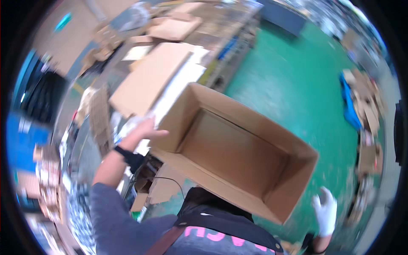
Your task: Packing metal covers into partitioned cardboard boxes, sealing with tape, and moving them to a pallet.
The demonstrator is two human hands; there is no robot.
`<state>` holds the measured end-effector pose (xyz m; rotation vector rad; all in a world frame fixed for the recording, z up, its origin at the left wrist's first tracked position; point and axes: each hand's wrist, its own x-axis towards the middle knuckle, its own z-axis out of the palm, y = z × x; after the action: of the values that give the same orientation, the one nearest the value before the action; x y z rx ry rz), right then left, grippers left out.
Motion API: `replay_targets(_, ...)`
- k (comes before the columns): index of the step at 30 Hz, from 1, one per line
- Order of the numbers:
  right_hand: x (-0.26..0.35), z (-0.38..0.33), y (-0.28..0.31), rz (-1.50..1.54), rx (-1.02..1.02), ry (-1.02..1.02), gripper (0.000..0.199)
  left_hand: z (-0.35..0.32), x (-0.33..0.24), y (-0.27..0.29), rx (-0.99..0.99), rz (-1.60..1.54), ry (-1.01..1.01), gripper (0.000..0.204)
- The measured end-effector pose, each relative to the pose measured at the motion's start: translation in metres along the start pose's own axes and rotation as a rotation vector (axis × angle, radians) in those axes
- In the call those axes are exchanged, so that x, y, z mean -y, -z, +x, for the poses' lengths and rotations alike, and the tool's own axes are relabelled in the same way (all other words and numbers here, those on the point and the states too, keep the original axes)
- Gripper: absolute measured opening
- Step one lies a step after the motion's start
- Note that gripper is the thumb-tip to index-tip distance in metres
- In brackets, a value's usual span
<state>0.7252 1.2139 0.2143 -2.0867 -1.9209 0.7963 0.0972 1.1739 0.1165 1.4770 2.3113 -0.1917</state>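
An open-topped brown cardboard box (pixel 233 148) sits tilted in front of my body, its inside bare and its bottom showing. My left hand (pixel 146 129), with a black band (pixel 129 157) at the wrist, is by the box's left corner, over the edge of the workbench. Its thumb points toward the box and stands apart from the fingers, which are blurred; whether it touches the cardboard I cannot tell. Off the box's right end, my right hand (pixel 325 211) in a white glove is held away from it, fingers loosely curved and apart, with nothing in them.
Flat cardboard pieces (pixel 148 78) lie on the long workbench (pixel 214 29) to the left. A blue bin (pixel 350 104) with cardboard scraps stands along the right side of the green floor (pixel 272 72). A dark grey container (pixel 282 17) is at the far end.
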Motion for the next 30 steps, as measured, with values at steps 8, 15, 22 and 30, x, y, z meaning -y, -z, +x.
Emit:
replay_targets(8, -0.089, -0.048, -0.102, 0.162, 0.094, -0.031, 0.064, -0.041, -0.014, -0.115, -0.322, -0.505, 0.054, 0.042)
replay_targets(15, -0.052, -0.041, -0.113, -0.105, -0.063, -0.130, 0.064, 0.010, 0.182, -0.093, -0.437, -0.598, 0.424, 0.033)
replay_targets(22, 0.005, -0.044, -0.135, -0.685, -0.608, 0.019, 0.041, 0.107, 0.361, -0.094, -0.503, -0.047, 0.980, 0.026)
replay_targets(30, 0.206, -0.027, -0.151, -0.169, -0.478, 0.421, 0.029, 0.123, 0.411, -0.081, -0.512, -0.081, 0.811, 0.024)
